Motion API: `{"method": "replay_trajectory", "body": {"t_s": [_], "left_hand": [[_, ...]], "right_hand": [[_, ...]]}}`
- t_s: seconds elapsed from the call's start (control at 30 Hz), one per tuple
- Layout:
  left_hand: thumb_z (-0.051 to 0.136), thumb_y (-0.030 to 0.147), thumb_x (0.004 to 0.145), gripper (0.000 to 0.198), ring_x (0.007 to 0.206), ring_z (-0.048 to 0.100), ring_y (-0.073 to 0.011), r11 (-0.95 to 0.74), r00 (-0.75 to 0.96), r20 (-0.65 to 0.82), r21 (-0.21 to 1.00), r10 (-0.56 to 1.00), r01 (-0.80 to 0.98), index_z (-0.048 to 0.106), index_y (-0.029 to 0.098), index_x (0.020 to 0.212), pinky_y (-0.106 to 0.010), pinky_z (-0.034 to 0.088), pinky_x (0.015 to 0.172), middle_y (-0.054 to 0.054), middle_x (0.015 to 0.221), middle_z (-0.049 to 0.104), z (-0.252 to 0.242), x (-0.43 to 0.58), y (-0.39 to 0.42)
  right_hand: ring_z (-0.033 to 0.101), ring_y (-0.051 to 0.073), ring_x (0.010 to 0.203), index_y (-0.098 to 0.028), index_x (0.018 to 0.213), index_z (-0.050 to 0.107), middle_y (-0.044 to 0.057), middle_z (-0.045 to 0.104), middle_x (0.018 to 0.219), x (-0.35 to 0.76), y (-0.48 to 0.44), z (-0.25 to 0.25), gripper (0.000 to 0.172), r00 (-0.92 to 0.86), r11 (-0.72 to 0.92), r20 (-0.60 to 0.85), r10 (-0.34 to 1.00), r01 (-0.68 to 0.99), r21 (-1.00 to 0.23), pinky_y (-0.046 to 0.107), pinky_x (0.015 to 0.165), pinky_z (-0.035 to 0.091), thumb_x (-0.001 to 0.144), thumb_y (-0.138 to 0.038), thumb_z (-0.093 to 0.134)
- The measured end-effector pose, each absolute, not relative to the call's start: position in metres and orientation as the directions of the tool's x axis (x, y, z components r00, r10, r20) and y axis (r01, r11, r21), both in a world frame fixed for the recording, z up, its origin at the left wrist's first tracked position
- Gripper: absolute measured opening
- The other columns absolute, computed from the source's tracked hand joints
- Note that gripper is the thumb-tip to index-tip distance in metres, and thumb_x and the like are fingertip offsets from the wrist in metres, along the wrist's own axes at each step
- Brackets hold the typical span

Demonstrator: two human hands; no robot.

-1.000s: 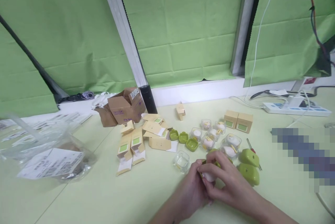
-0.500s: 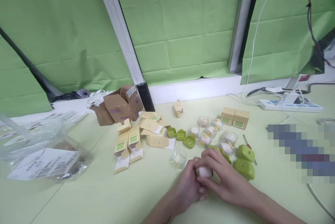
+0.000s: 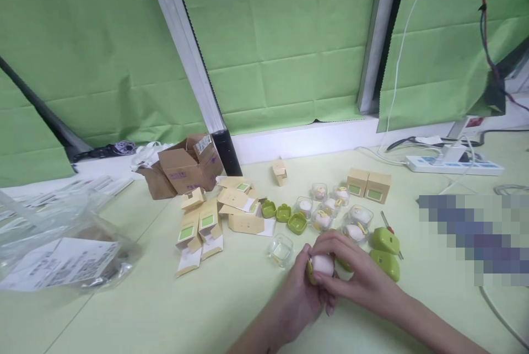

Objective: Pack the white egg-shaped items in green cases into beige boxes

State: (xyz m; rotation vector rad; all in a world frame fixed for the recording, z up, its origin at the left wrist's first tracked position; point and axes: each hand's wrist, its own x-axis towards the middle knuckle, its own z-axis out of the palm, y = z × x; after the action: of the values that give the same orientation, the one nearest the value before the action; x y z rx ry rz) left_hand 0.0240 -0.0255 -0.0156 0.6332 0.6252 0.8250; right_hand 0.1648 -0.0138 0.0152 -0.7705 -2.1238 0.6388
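A small white rounded piece with a yellow-green edge (image 3: 323, 264) is held between my two hands, low in the middle of the view. My left hand (image 3: 294, 300) is closed around its left side and underside. My right hand (image 3: 349, 267) grips it from the right, with fingers over the top and thumb on the front. Just left of them stands a clear square cup (image 3: 281, 249). Beyond my fingers sit several clear cups with white rounded pieces (image 3: 322, 219) inside. Two green rounded covers (image 3: 384, 240) lie right of my right hand; another green part is partly hidden behind it.
Three green shallow cups (image 3: 297, 224) sit beside opened small cartons (image 3: 209, 221). Two closed cartons (image 3: 367, 186) stand farther back, and a screwdriver (image 3: 386, 221) lies near the covers. A brown box (image 3: 190, 169), plastic bag (image 3: 66, 257) and power strip (image 3: 452, 165) are around the table.
The white piece has turned in my hands, and more of its white face and yellow-green edge shows. My right thumb has shifted onto its front. The view has moved slightly.
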Motion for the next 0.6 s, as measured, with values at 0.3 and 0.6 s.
{"method": "replay_trajectory", "body": {"t_s": [0.3, 0.6], "left_hand": [[0.041, 0.066, 0.077, 0.050, 0.039, 0.036, -0.0067, 0.348, 0.164, -0.313, 0.897, 0.936, -0.274, 0.048, 0.017, 0.087, -0.019, 0.028, 0.035, 0.008, 0.052, 0.039, -0.026, 0.020, -0.026], [0.039, 0.064, 0.079, 0.052, 0.052, 0.051, -0.0113, 0.377, 0.363, -0.232, 0.834, 0.903, -0.404, 0.049, 0.016, 0.097, -0.025, 0.045, 0.044, 0.000, 0.067, 0.053, -0.010, 0.019, -0.025]], "right_hand": [[0.060, 0.018, 0.081, -0.024, 0.096, 0.054, 0.002, 0.063, 0.088, 0.165, -0.012, 0.015, 0.020, -0.462, 0.667, 0.494, 0.737, 0.377, -0.643, 0.029, 0.070, 0.050, 0.078, -0.018, 0.057], [0.057, 0.019, 0.090, -0.025, 0.098, 0.058, 0.005, 0.058, 0.094, 0.161, -0.012, 0.005, 0.013, -0.304, 0.537, 0.457, 0.836, 0.274, -0.798, 0.032, 0.076, 0.050, 0.086, -0.026, 0.052]]}}
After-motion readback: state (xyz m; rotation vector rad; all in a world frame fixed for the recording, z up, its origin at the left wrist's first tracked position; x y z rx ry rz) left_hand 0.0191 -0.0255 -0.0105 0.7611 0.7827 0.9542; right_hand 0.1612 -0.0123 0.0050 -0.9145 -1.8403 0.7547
